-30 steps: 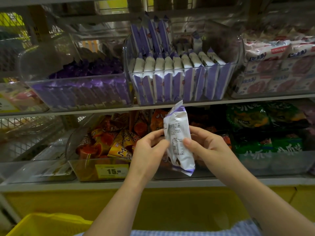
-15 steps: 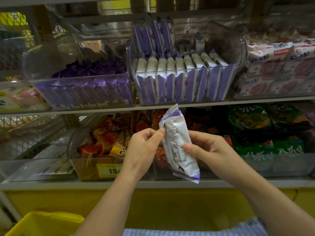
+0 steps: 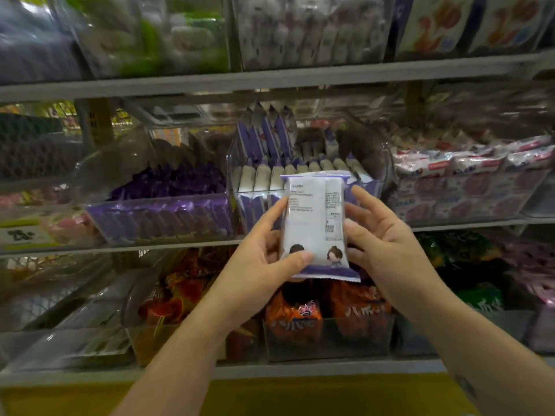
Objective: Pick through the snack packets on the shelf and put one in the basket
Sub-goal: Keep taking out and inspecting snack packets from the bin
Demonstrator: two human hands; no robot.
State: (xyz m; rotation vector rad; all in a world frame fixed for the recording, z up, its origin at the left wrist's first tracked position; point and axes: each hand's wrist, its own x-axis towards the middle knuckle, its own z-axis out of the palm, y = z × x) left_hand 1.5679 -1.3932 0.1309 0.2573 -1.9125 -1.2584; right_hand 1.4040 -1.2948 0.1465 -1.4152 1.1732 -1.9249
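- Head view: a white and purple plastic snack packet [image 3: 315,226] is held upright between both hands, its printed back turned toward the camera, with two small cartoon heads seen near its lower end.
- The packet is held in the air in front of the middle grey metal shelf [image 3: 150,247], just before a clear plastic bin [image 3: 244,212] in which matching white and purple packets are stood in rows.
- The left hand [image 3: 264,262] is placed on the packet's left side: the thumb is pressed on the lower front and the fingers are curled behind the left edge.
- The right hand [image 3: 381,238] is placed on the right side: the thumb is laid against the right edge, and the fingers are loosely spread behind and beside it.
- To the left, a clear bin of dark purple foil packets [image 3: 162,217] is seen; to the right, white and red wrapped packs [image 3: 468,169] are stacked.
- On the shelf below, orange snack bags [image 3: 294,316] are stood beneath the hands, with green bags [image 3: 459,247] to the right.
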